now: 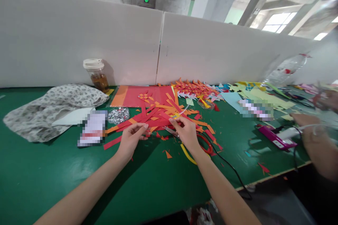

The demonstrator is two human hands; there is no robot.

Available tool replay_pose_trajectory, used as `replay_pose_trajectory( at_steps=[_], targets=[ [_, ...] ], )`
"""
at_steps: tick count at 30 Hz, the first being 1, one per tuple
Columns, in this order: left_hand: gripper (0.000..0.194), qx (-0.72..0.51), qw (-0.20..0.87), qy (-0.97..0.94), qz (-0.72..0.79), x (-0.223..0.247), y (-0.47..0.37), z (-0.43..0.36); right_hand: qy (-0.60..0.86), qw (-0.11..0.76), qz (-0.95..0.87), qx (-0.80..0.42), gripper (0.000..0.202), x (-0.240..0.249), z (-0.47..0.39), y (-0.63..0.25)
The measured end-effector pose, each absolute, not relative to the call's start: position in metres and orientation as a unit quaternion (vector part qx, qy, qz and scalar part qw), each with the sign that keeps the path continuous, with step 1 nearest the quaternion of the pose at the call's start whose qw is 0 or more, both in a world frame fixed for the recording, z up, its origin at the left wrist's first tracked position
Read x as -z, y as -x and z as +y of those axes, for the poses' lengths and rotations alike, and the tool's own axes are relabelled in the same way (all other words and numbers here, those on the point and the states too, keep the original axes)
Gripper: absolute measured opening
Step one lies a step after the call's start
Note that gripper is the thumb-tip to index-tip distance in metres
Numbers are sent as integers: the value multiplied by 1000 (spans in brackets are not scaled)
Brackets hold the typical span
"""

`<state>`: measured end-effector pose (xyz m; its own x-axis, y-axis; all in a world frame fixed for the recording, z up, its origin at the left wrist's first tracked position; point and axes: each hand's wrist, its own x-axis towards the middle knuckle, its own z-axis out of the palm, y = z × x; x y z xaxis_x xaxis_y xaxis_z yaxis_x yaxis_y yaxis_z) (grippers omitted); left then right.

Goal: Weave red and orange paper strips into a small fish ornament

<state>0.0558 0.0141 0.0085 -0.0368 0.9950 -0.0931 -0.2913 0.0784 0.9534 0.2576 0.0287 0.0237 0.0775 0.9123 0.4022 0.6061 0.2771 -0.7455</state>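
Observation:
My left hand [132, 137] pinches the left end of a red paper strip [159, 123], thumb and fingers pressed together. The strip's right end is between the fingers of my right hand [187, 134]. Behind and around the strip lies a pile of red and orange paper strips [155, 109]. Scissors [204, 146] with red and yellow about their handles lie beside and partly behind my right hand. A woven orange-and-red paper fish [144, 96] rests on red sheets [158, 92] at the back.
Finished paper fish [194, 88] are piled near the white partition [118, 38]. At left are a patterned cloth [52, 109], a blurred-out white item [93, 128] and a drink cup [97, 74]. Right: a purple power strip [277, 137], a bottle [287, 68] and another person's blurred arm [318, 144].

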Motion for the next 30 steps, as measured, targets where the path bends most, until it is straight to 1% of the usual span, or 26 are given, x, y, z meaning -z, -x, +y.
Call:
replay_pose_trajectory(
  at_steps=[4,6,14,25,30],
  targets=[
    [30,-557,573,-392,456,-9,-57,14,557,419,-710,-101,36,-24,26,-255],
    [29,-563,572,-392,451,-9,-56,15,542,418,-724,-89,38,-24,25,-254],
    [30,-573,572,-379,448,-8,-54,15,497,491,-698,-155,33,-28,25,-254],
    [31,-577,574,-373,446,-8,-56,15,505,507,-678,-168,36,-30,25,-252],
    [32,-579,565,-372,455,-8,-55,15,515,508,-675,-147,36,-31,24,-251]
  ],
)
